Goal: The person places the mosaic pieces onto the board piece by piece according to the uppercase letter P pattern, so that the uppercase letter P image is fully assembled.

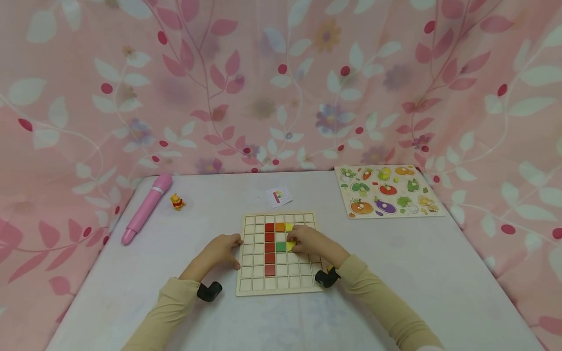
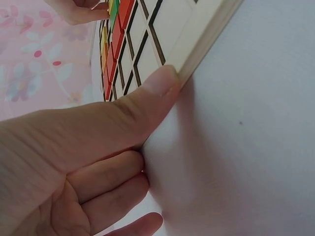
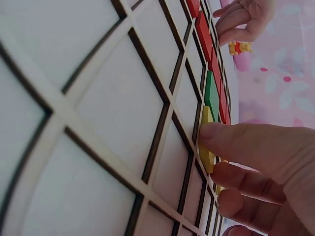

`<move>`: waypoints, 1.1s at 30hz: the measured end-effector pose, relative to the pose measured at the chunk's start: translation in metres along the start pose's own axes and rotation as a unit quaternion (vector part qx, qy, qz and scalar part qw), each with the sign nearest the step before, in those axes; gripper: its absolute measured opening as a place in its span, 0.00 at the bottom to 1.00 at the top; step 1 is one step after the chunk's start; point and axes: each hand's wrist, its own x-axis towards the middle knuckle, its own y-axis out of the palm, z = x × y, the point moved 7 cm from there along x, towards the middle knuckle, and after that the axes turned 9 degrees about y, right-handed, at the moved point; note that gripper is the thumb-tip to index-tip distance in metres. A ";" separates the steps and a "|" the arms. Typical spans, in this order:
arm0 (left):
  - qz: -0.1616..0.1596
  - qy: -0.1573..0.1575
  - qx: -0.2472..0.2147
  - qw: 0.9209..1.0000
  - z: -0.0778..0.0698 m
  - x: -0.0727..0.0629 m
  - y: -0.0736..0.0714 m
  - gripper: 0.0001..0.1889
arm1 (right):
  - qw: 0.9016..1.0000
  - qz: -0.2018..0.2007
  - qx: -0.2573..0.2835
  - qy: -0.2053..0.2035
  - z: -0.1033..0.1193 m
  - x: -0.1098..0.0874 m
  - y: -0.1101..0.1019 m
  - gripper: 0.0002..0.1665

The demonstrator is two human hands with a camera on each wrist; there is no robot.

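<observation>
A pale wooden grid board [image 1: 259, 283] lies on the table, with a column of several red square tiles [image 1: 270, 247] in it. Right of that column are an orange tile [image 1: 280, 227] and a yellow one [image 1: 289, 227] near the top, and a green tile [image 1: 280, 246] lower down. My right hand [image 1: 313, 242] pinches a second yellow tile [image 3: 206, 152] beside the green one, thumb on its near face and fingertips at its far edge. Along the board's left rim rests my left hand [image 1: 219, 251], its thumb [image 2: 160, 86] touching the edge.
Behind the board lies a small printed card [image 1: 278, 196] with a coloured grid pattern. A wooden vegetable puzzle [image 1: 386, 192] is at the back right. To the left are a long pink stick-like object [image 1: 147, 209] and a little yellow-and-red bear figure [image 1: 177, 202]. Patterned pink cloth hangs behind.
</observation>
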 end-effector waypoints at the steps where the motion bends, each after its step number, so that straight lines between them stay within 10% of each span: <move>1: 0.001 0.001 0.001 1.000 0.000 0.000 0.000 0.32 | 1.000 -0.001 -0.003 -0.001 0.000 0.000 0.000 0.10; 19: -0.002 -0.006 0.006 1.000 0.000 0.000 0.001 0.31 | 0.998 -0.037 0.016 0.052 -0.034 -0.049 -0.026 0.09; 33: -0.002 -0.001 0.008 1.000 0.000 0.003 0.001 0.31 | 0.990 0.064 0.095 0.081 -0.052 -0.081 -0.010 0.20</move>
